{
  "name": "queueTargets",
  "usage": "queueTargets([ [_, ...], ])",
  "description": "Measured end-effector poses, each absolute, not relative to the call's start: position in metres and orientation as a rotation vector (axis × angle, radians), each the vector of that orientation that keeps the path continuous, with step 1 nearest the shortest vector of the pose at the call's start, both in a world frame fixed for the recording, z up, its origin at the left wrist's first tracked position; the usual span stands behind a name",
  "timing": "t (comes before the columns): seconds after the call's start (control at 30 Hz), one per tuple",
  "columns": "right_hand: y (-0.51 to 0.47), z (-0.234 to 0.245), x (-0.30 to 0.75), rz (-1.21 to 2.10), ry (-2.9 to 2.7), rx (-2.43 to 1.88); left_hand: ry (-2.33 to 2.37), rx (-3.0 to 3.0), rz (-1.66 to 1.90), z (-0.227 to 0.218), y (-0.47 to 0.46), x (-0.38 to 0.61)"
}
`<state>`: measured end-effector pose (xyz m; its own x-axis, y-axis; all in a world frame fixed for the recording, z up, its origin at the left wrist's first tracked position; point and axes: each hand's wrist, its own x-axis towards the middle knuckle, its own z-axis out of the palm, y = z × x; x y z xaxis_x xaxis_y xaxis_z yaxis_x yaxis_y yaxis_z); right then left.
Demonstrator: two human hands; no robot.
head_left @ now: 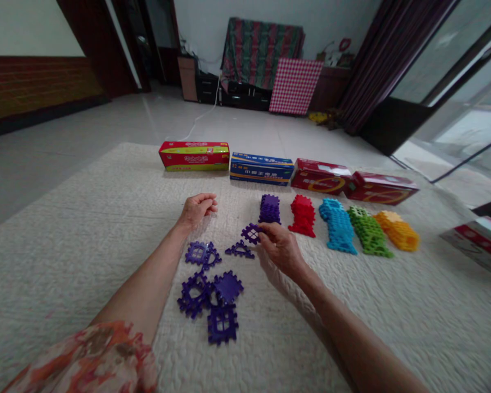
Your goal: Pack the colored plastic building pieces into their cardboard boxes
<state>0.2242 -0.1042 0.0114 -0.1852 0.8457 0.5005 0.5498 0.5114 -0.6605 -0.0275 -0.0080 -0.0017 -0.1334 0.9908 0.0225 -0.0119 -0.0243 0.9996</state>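
Observation:
Between the thumb and fingers of my right hand is a purple window-pattern building tile, tilted a little above the mat. Just below it lies a purple triangular piece. My left hand is loosely closed above the mat to the left, and nothing shows in its fingers. Loose purple tiles lie nearer me: a window tile, a solid tile, a round-holed tile and another window tile. A stack of purple tiles stands just beyond my right hand.
Right of the purple stack are red, blue, green and yellow tiles. Behind them stand a red-and-green box, a blue box and two dark red boxes. Another box lies far right on the quilted mat.

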Motion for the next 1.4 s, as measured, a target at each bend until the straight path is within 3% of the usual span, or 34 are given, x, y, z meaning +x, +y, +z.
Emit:
queueTargets([
  [0.37, -0.094, 0.017, 0.258, 0.139, -1.799, -1.154, 1.308, 1.162, 1.317, -0.002, -0.008, -0.028],
  [0.83, -0.096, 0.004, 0.261, 0.144, -1.932, -1.218, 1.309, 1.185, 1.313, -0.005, -0.007, -0.028],
  [1.13, -0.095, 0.007, 0.258, -0.058, -1.922, -1.316, 1.3, 1.168, 1.317, -0.002, -0.008, -0.027],
  [1.4, -0.102, 0.008, 0.246, -0.041, -1.96, -1.126, 1.275, 1.112, 1.331, -0.002, -0.007, -0.028],
])
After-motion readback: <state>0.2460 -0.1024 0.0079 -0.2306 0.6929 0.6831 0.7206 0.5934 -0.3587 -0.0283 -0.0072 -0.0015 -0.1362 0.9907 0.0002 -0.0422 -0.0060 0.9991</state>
